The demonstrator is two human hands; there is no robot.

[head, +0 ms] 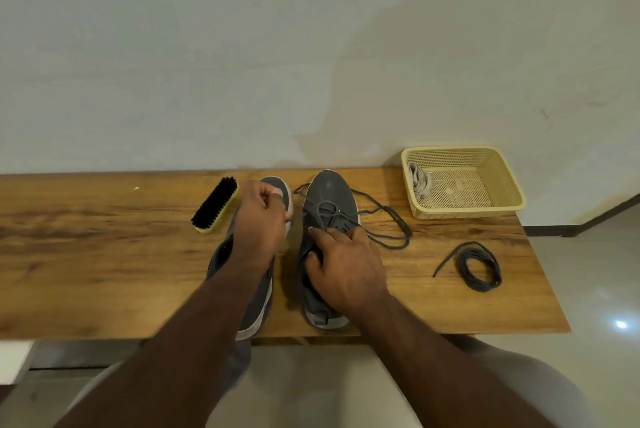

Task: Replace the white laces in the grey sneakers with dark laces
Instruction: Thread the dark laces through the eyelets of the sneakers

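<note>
Head view, left hand [260, 219] fingers curled over left sneaker [258, 292], grip unclear, right hand [346, 271] fingers spread on dark-laced right sneaker [330, 192], spare dark lace [479, 266] coiled on table [104, 254]

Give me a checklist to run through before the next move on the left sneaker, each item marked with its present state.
1. Right sneaker carries a dark lace: ok, threaded, ends loose on the table.
2. Spare dark lace ready: ok, coiled on the table right of the shoes.
3. Removed white lace put away: ok, in the yellow basket.
4. Left sneaker free of white lace: cannot tell, the left hand covers its eyelets.
5. Right hand free: not ok, it rests on the right sneaker.
6. Brush clear of the work: ok, left of the shoes.
</note>
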